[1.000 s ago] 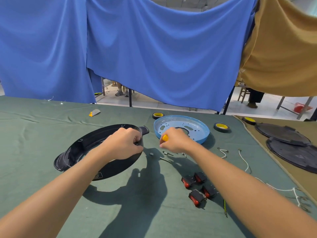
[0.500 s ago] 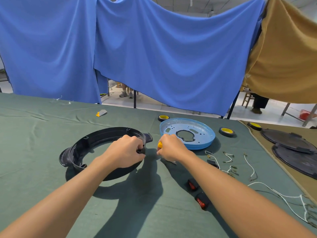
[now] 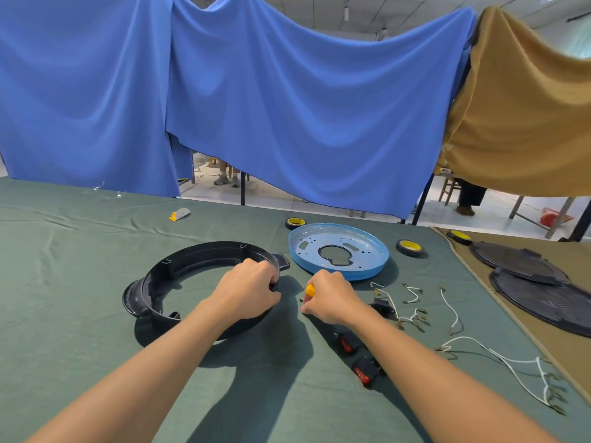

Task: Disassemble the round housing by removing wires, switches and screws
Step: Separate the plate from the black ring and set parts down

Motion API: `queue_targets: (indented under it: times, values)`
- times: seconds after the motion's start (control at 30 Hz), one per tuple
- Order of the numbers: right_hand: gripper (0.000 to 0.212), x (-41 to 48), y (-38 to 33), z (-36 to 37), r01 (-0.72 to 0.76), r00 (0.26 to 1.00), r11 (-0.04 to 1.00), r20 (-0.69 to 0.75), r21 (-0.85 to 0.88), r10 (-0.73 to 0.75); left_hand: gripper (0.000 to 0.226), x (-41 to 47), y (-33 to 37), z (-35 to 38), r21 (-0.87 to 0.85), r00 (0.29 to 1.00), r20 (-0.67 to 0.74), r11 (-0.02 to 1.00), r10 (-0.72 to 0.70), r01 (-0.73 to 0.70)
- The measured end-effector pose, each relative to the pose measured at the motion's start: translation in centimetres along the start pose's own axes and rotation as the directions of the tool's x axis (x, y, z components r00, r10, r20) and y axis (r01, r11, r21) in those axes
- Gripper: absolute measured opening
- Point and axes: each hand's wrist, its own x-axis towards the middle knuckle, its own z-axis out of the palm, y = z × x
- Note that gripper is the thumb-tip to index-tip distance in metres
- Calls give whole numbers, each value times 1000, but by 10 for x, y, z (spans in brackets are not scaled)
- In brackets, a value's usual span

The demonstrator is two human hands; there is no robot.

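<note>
A black round housing ring (image 3: 179, 270) lies on the green cloth left of centre. My left hand (image 3: 246, 290) grips its right rim, fingers curled over the edge. My right hand (image 3: 329, 297) holds a yellow-handled screwdriver (image 3: 309, 290) just right of the ring; its tip is hidden by the hand. A blue metal plate (image 3: 367, 255) rests behind my right hand. Red rocker switches (image 3: 348, 342) lie beside my right forearm, and white wires (image 3: 451, 314) are spread further right.
Yellow-and-black tape rolls (image 3: 409, 247) sit near the blue plate. Two black round covers (image 3: 537, 282) lie on a brown cloth at right. A small grey and yellow tool (image 3: 179, 214) lies at the back. Blue and tan curtains hang behind the table.
The view has tilted up and shifted, so the parts sit lower in frame. Both hands stay in the same grip at the ring's right rim.
</note>
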Motion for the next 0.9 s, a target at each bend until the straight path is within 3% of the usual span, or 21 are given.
queue_targets:
  times: [0.3, 0.67, 0.8, 0.9]
  values:
    - [33, 4, 3, -3, -20, 1000, 999, -23, -42, 19, 23, 0, 2, 6, 36, 1000, 6, 999, 7, -7]
    - [24, 7, 0, -2, -7, 1000, 998, -4, -61, 7, 21, 2, 5, 9, 47, 999, -37, 999, 15, -13]
    - [17, -2, 3, -28, 90, 991, 994, 105, -66, -83, 17, 1, 5, 11, 31, 999, -40, 1000, -5, 6]
    - [12, -12, 10, -61, 182, 981, 979, 79, -91, -175, 22, -2, 1, 12, 35, 999, -51, 999, -8, 10]
